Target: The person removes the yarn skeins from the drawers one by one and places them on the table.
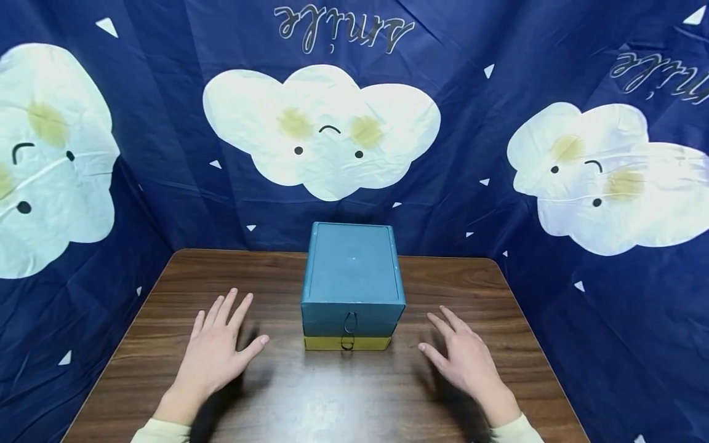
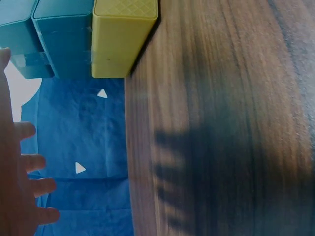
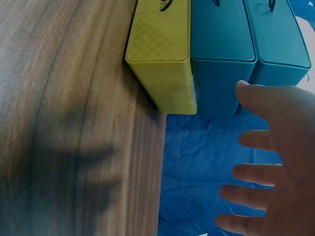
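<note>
A stack of drawer boxes stands at the middle of the table, blue-green ones (image 1: 354, 264) above a yellow one (image 1: 327, 343), with dark loop pulls on the front. My left hand (image 1: 213, 354) is to the left of the stack, fingers spread, holding nothing. To its right my right hand (image 1: 465, 357) is held with fingers extended and nothing in them. Neither hand touches the boxes. Both wrist views show two blue-green boxes and the yellow box (image 2: 120, 46), (image 3: 167, 83) at the bottom of the stack; the drawers' insides are hidden.
The brown wooden table (image 1: 321, 406) has rounded far corners, and shadows of the hands fall on it. Dark blue cloth (image 1: 160, 123) with white clouds (image 1: 327, 135) and small triangles hangs behind the table and at both sides.
</note>
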Demonstrator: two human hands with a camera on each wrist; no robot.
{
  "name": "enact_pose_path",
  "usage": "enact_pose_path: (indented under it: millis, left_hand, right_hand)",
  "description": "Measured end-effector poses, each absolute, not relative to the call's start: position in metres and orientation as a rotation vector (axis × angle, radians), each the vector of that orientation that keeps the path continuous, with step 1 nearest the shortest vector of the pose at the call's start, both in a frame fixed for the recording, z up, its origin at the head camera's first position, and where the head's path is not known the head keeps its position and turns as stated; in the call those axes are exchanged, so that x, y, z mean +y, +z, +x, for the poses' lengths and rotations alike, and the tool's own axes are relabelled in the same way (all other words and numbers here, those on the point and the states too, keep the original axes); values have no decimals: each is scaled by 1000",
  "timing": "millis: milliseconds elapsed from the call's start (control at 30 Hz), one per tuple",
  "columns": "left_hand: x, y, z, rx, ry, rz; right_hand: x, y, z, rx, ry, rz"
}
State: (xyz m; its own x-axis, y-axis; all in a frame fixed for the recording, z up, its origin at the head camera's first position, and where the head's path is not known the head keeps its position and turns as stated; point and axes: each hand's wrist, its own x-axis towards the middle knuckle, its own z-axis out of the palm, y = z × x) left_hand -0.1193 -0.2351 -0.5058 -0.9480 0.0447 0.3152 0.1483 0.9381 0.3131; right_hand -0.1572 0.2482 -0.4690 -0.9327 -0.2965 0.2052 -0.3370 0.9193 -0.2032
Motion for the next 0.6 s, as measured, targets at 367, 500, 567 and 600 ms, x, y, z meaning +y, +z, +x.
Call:
enact_pose_path:
  millis: [367, 500, 567, 600]
  left_hand:
    - [-229, -498, -119, -2781, -582, -90]
    - [-225, -496, -120, -2756, -616, -78]
    - [-224, -495, -121, -2749, -626, -73]
    - [-224, -494, -121, -2748, -632, -70]
  right_hand:
    - [244, -458, -158, -2803, 479, 483]
    - [241, -453, -158, -2771, 522, 490]
    - [239, -450, -158, -2769, 530, 494]
    - [239, -449, -158, -2771, 534, 495]
